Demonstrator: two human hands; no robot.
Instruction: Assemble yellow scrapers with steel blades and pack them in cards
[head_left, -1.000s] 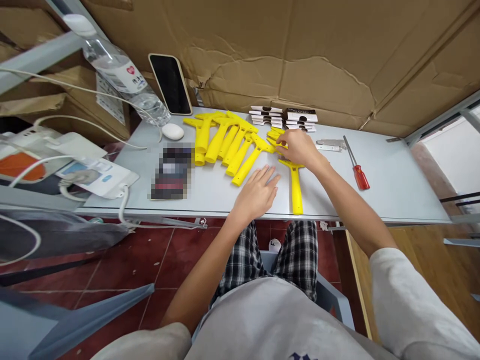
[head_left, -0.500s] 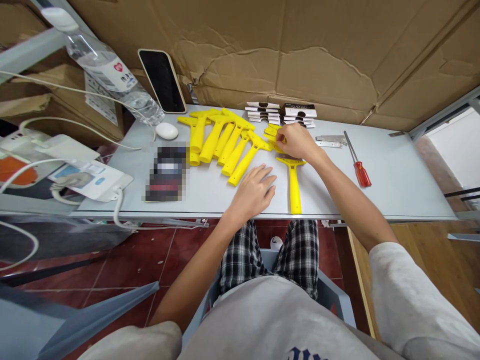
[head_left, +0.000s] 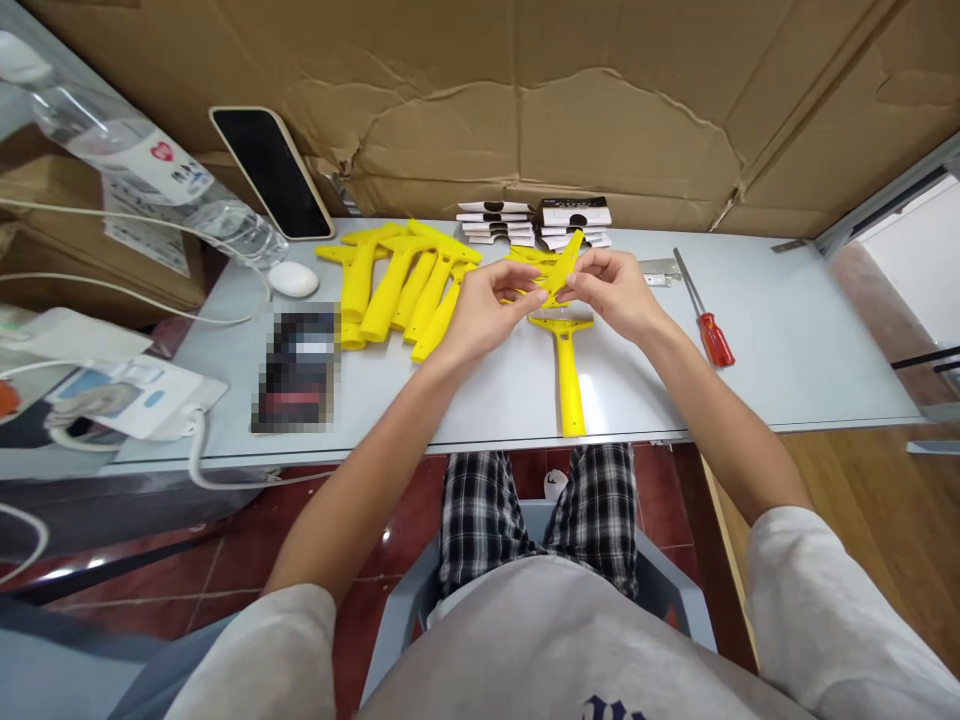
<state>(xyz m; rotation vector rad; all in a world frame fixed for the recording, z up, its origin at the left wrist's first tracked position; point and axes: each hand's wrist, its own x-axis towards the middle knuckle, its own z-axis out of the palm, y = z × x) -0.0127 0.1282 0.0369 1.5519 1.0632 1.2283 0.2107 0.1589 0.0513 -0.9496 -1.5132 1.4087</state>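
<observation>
A small, flat yellow plastic piece [head_left: 566, 262] is held up above the middle of the table, tilted. My right hand [head_left: 616, 292] pinches its right edge between thumb and fingers. At its lower left end, the thumb of my left hand [head_left: 487, 305] touches it, the fingers curled close by. Below both hands lies a yellow scraper handle [head_left: 570, 385], its wide head pointing away from me and a blade-like strip along the head's top. More small yellow pieces [head_left: 529, 256] lie behind the hands, partly hidden. Several yellow scraper handles [head_left: 390, 290] are heaped to the left.
Two stacks of small white-and-black card packs [head_left: 495, 222] stand at the back. To the right lie metal blades [head_left: 660, 279] and a red screwdriver [head_left: 716, 340]. A phone [head_left: 274, 175], water bottle [head_left: 150, 165], white mouse-like object [head_left: 293, 279] and power strip [head_left: 142, 385] are on the left.
My right hand has lifted a small yellow piece from the pile. My left hand has risen from the tabletop and come to meet it. The view has shifted slightly.
</observation>
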